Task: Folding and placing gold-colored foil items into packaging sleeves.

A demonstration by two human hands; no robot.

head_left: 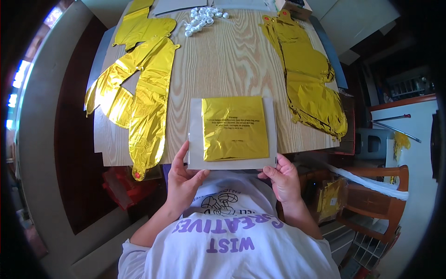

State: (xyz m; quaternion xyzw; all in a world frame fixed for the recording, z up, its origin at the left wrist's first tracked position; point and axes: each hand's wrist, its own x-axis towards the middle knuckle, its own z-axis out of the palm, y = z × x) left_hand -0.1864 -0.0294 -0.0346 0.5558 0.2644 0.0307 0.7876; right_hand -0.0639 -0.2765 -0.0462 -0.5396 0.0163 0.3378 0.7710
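At the near edge of the table, a flat clear plastic bag holds a folded gold foil balloon against a white backing. My left hand grips the bag's near left corner, with the thumb along the lower edge and the fingers behind. On the near right corner, my right hand pinches the bag between thumb and fingers. Flat gold foil balloons lie on the table's left side, one reaching past the near edge. Another stack of gold foil balloons lies along the right side.
White ribbon rolls sit in a loose pile at the far middle of the wooden table. A box stands at the far right corner. To my right are a wooden chair and a packet of gold foil.
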